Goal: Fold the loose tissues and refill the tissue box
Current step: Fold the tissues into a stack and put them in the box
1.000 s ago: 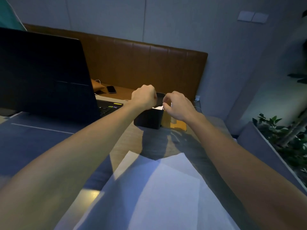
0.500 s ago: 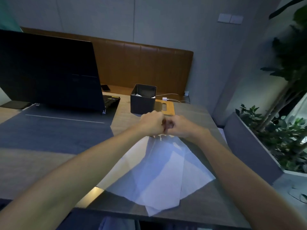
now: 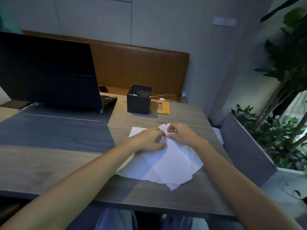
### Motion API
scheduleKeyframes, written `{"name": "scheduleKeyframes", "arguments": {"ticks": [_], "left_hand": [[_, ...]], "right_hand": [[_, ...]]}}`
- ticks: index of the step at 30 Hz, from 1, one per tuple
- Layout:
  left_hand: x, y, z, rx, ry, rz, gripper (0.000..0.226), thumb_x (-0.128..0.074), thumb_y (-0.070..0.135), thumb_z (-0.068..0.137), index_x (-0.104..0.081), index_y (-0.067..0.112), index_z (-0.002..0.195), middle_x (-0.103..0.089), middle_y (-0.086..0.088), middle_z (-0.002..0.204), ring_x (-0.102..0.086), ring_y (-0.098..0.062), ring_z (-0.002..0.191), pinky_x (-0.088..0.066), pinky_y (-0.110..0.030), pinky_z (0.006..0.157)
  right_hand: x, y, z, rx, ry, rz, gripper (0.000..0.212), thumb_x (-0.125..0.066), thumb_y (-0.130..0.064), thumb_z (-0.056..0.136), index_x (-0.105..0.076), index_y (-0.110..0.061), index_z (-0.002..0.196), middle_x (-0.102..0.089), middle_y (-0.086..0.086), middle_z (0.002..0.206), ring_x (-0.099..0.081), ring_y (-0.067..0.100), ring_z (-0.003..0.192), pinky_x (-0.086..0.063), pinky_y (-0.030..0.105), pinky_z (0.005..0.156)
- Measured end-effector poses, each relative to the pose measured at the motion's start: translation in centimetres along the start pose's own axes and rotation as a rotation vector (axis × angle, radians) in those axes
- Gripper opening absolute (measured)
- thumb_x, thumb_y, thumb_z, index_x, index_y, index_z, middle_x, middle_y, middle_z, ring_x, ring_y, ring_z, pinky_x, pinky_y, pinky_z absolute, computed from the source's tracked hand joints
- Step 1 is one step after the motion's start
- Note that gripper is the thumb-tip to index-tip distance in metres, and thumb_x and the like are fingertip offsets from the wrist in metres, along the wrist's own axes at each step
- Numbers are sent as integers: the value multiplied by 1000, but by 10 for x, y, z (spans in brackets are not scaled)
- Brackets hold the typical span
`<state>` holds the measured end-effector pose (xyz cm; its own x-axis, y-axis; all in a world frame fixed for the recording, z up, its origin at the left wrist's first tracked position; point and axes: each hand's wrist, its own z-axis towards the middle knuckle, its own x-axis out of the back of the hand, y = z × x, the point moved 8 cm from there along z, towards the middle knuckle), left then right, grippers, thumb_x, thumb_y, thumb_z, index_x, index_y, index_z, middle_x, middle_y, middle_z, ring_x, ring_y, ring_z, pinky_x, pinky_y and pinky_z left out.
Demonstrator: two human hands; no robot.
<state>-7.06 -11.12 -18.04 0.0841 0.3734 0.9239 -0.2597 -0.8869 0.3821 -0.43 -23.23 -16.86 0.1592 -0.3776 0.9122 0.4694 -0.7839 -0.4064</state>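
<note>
Several loose white tissues [image 3: 167, 165] lie overlapped on the wooden table [image 3: 49, 166] in front of me. My left hand [image 3: 147, 138] rests flat on their far left part, fingers spread. My right hand [image 3: 180, 133] pinches the far edge of the top tissue, whose corner is lifted a little. The dark square tissue box [image 3: 139, 100] stands open-topped farther back, a bit of white tissue showing inside. Its tan lid [image 3: 162, 107] lies flat just to its right.
An open black laptop [image 3: 48, 72] stands at the back left on a dark desk mat [image 3: 54, 131]. A phone [image 3: 103, 89] and white charger cable [image 3: 167, 97] lie by the brown padded bench back. A grey planter [image 3: 245, 150] with plants borders the table's right side.
Both hands left the tissue box and drew back to the tissue pile. The left hand has gone from a fist to flat on the tissues; the right now pinches a tissue's edge.
</note>
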Motion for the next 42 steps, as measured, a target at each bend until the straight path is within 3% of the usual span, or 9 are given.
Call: {"name": "scheduleKeyframes", "arguments": {"ticks": [4, 8, 11, 16, 22, 29, 32, 37, 42], "left_hand": [[-20, 4, 9, -35, -52, 162, 59, -36, 58, 102, -34, 28, 154, -31, 1, 159, -28, -23, 146, -18, -49, 120], [-35, -7, 29, 7, -82, 186, 64, -14, 60, 104, -13, 31, 161, -3, 5, 170, 3, -21, 156, 4, -56, 123], [-34, -8, 39, 42, -91, 222, 67, -11, 60, 104, -2, 28, 162, 5, 3, 170, 9, -20, 156, 7, -54, 123], [-31, -22, 41, 78, -93, 252, 73, -10, 69, 99, 2, 32, 161, 11, 0, 169, 13, -21, 155, 8, -51, 124], [-10, -53, 15, 238, 26, 222, 58, -18, 43, 108, -23, 11, 156, -15, -15, 166, -8, -32, 154, -7, -49, 126], [-31, 6, -6, 127, 58, 112, 53, -18, 35, 109, -24, 17, 159, -16, -10, 167, -10, -28, 154, -7, -45, 124], [-36, -9, -12, 177, 18, 179, 60, -14, 46, 107, -8, 23, 162, 3, -7, 170, 5, -24, 156, 5, -45, 124], [-27, -30, -16, 234, 5, 184, 67, -10, 52, 105, -1, 19, 162, 9, -10, 169, 11, -26, 155, 8, -45, 123], [-26, -31, -10, 277, 20, 206, 72, -9, 58, 103, 0, 18, 162, 10, -12, 169, 12, -29, 155, 7, -49, 124]], "right_hand": [[7, 2, -2, 41, 144, -160, 21, -61, -33, 97, -63, -26, 117, -60, -2, 129, -50, 22, 123, -40, 40, 107], [-7, -7, -16, 97, 151, -84, 34, -44, -34, 105, -58, -22, 133, -57, 0, 141, -49, 19, 129, -35, 38, 113], [-17, -3, -25, 127, 100, -24, 45, -33, -34, 109, -47, -16, 147, -48, 4, 152, -43, 20, 139, -27, 35, 119], [-25, 29, -23, -16, -54, -136, 66, -18, -54, 106, -19, -18, 161, -12, 1, 168, -8, 17, 155, -3, 38, 126], [-14, 36, -35, -94, -65, -245, 65, -17, -49, 107, -10, -13, 161, -4, 5, 169, -2, 22, 156, -1, 37, 125], [-40, -21, -63, 99, -9, -209, 53, -24, -32, 110, -21, -11, 159, -18, 10, 167, -13, 24, 154, -6, 34, 124], [-37, -6, -69, 33, -22, -179, 56, -26, -37, 109, -22, -12, 159, -15, 8, 168, -11, 23, 155, -5, 36, 125], [-5, 34, -84, -118, 53, -128, 54, -38, -34, 107, -34, -7, 153, -34, 13, 160, -29, 30, 147, -20, 37, 120], [28, 47, -98, -245, 263, 94, 42, -60, -29, 97, -55, -8, 133, -60, 11, 128, -55, 26, 118, -39, 30, 93]]}}
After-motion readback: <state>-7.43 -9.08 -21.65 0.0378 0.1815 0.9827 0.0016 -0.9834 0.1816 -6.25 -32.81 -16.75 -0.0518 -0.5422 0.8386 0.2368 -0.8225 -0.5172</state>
